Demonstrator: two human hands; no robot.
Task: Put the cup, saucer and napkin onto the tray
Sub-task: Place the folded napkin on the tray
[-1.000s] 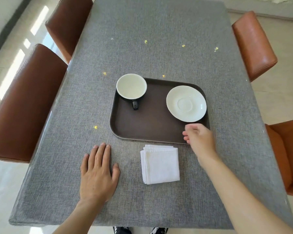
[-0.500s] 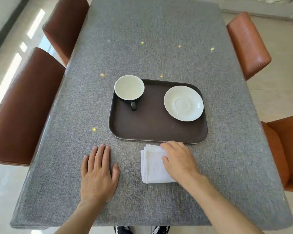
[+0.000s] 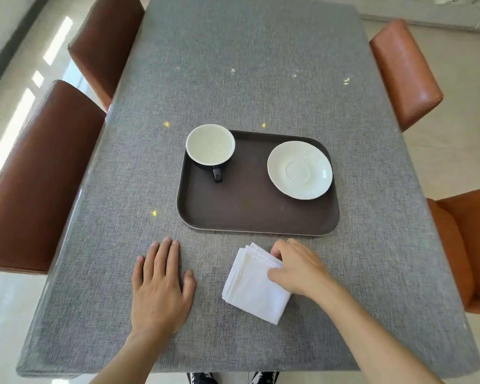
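A dark brown tray lies on the grey table. In its far left corner stands a black cup with a white inside, handle pointing toward me. A white saucer rests on the tray's right side. The folded white napkin lies on the table just in front of the tray, turned at an angle. My right hand pinches the napkin's right edge between thumb and fingers. My left hand lies flat on the table, fingers apart, to the left of the napkin.
Brown leather chairs stand along the left side and orange ones along the right. The table's front edge is close to me, with my shoes below it.
My right hand moved from the tray's front right edge down onto the napkin, took hold of its right side and rotated it. My left hand stayed put.
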